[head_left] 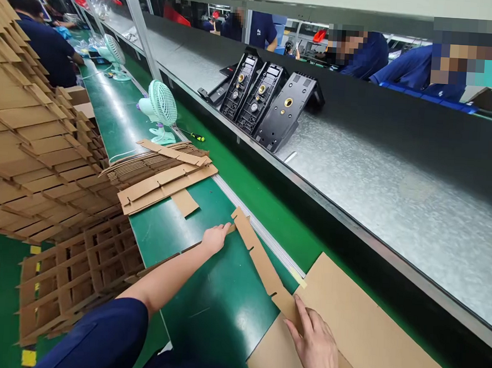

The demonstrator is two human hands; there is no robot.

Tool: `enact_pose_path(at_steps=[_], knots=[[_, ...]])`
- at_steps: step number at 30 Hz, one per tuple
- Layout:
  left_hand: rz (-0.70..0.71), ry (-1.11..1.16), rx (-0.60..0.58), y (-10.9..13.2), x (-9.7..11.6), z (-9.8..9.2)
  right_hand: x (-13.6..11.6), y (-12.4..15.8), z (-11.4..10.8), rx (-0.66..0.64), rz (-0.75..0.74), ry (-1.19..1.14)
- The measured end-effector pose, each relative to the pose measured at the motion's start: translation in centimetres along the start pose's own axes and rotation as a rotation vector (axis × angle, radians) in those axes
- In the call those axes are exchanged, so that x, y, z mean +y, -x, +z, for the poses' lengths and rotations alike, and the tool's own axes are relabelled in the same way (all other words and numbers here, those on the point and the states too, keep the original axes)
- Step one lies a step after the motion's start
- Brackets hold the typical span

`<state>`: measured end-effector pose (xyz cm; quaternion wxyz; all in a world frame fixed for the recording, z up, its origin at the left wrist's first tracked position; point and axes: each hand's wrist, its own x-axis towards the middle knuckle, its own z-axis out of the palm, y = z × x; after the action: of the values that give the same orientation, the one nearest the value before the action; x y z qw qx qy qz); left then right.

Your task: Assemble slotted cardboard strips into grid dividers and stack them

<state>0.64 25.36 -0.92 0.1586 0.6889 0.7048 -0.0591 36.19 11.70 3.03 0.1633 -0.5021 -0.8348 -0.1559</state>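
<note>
My left hand (216,238) is closed on a narrow cardboard strip (192,246) that passes under my forearm across the green bench. In my right hand (317,344), between thumb and fingers, is a second notched cardboard strip (260,262). This strip slants away from me, and its far end lies close to the end of the first strip by my left fingertips; whether the two touch I cannot tell. Beneath my right hand lies a large flat cardboard sheet (363,319). Beyond my left hand are a stack of notched cardboard strips (155,167) and a small cardboard piece (185,202).
Assembled cardboard dividers (77,273) stand in a tall pile along the left. A mint fan (161,104) and a screwdriver (196,137) are farther up the bench. Three black plastic units (290,106) rest on the conveyor (375,175) at right. Other people sit beyond it.
</note>
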Motion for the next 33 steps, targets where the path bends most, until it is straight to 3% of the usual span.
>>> enact_pose_path(at_steps=[11,18,23,33], knots=[[0.046,-0.023,0.025,-1.0,0.6,0.1,2.8,0.6,0.6,-0.021,0.05,0.181],[0.139,0.033,0.153,-4.1,3.1,-0.9,4.2,0.6,1.1,-0.03,0.052,0.282],[0.151,0.049,0.12,-5.8,3.9,-0.8,4.6,1.0,1.7,-0.045,0.054,0.316],[0.156,0.017,0.083,-6.0,3.9,0.6,5.1,2.3,5.9,-0.106,0.163,0.269]])
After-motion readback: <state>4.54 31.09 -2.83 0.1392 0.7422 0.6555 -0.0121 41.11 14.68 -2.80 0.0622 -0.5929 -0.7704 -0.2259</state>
